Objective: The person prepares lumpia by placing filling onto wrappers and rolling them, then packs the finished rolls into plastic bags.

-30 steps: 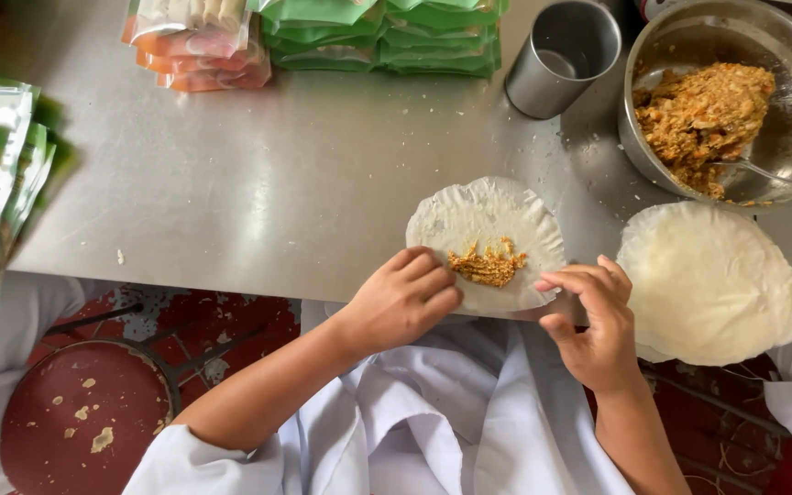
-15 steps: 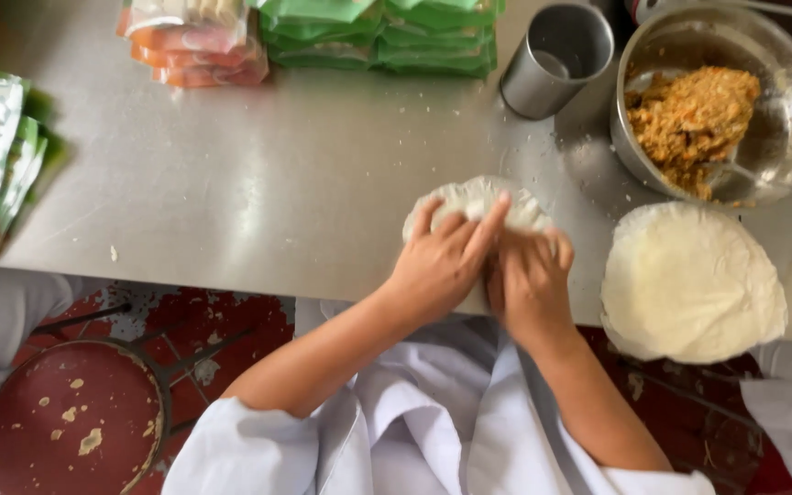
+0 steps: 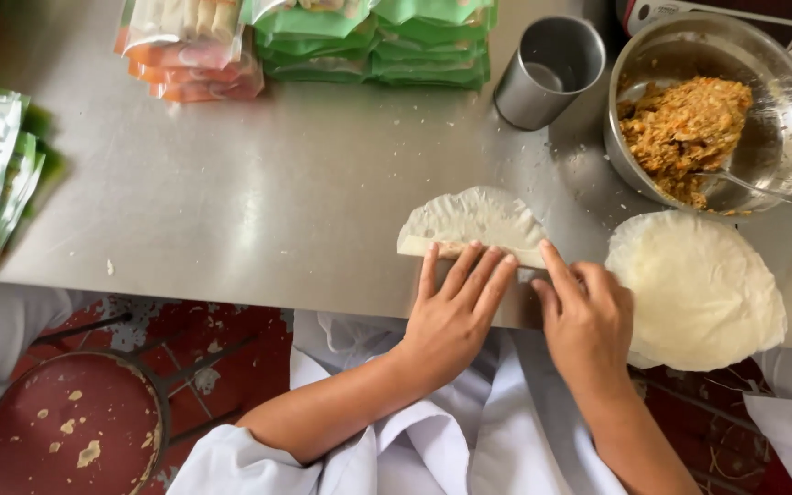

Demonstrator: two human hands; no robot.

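On steel table (image 3: 258, 202), near front edge: thin white wrapper (image 3: 474, 220), near edge folded over into straight roll. Left hand (image 3: 451, 312) flat, fingers spread, fingertips pressing fold. Right hand (image 3: 588, 316) beside it, fingers extended, tips on fold's right end. Neither hand clenched. Stack of round wrappers (image 3: 698, 289) just right. Metal bowl (image 3: 781, 137) of orange filling (image 3: 685, 128) behind; steel cup (image 3: 547, 73) beside bowl.

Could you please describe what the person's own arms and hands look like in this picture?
Both hands, left hand and right hand, are bare: no gloves, rings or watch visible. The forearms are uncovered, with loose white sleeves pushed up near the elbows.
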